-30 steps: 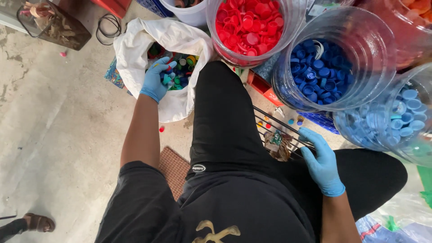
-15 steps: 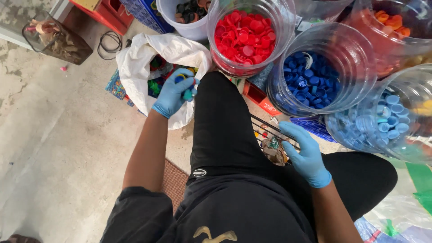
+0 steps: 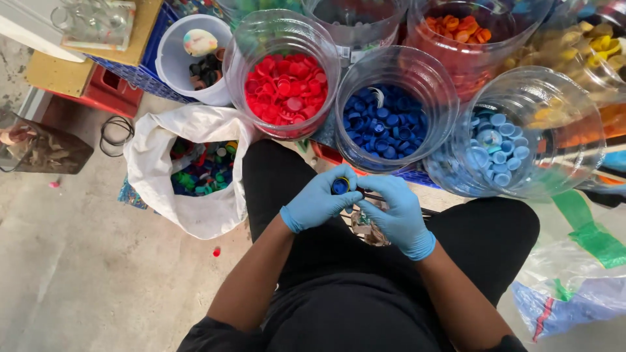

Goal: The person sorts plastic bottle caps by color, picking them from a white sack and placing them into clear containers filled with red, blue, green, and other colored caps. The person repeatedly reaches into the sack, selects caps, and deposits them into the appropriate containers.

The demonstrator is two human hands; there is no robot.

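Observation:
Both my hands wear blue gloves and meet over my lap. My left hand (image 3: pixel 318 201) pinches a dark blue bottle cap (image 3: pixel 340 186) between thumb and fingers. My right hand (image 3: pixel 396 212) curls in against the same cap from the right and grips a thin dark tool (image 3: pixel 370 195) whose tip points at the cap. Straight ahead stands a clear jar of dark blue caps (image 3: pixel 387 124). A white sack (image 3: pixel 163 173) of mixed coloured caps lies open to the left of my knee.
Clear jars ring the front: red caps (image 3: pixel 285 85), light blue caps (image 3: pixel 502 146), orange caps (image 3: pixel 460 29), yellow caps (image 3: pixel 590 39). A white bucket (image 3: pixel 173 62) stands behind the sack. Scraps lie between my legs (image 3: pixel 365 228). One red cap (image 3: pixel 216 251) sits on the concrete floor.
My left hand has left the white sack and come right to my lap carrying a blue cap. My right hand has risen to meet it. The view tilted up toward the jars.

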